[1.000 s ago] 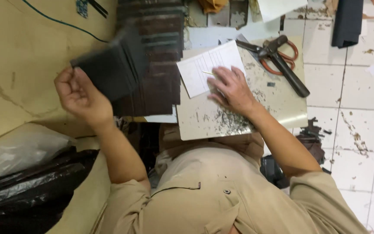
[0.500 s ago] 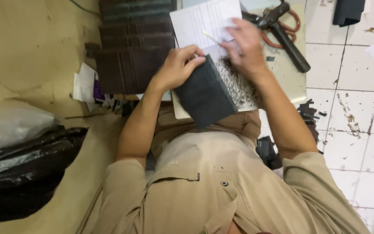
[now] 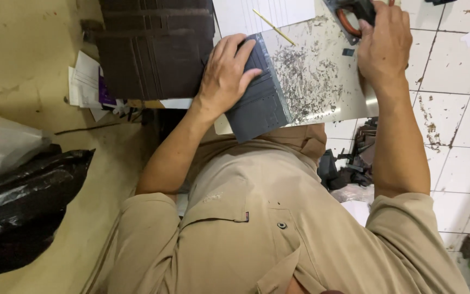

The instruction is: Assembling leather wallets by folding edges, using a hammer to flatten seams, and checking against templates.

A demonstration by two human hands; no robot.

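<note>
The left hand [image 3: 225,71] now pressed the dark wallet piece [image 3: 259,98] flat on the board [image 3: 322,76], while the right hand [image 3: 383,43] had moved from the paper [image 3: 246,13] to close around the scissors [image 3: 354,13].

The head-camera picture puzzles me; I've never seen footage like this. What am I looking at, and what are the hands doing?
A camera worn on a person's head looks straight down, so you see their beige shirt and both bare arms. The left hand presses a dark grey wallet-like piece onto a scratched board on the lap. The right hand grips scissors at the board's far corner. A thin stick lies by white paper; stacked dark brown pieces sit alongside.
</note>
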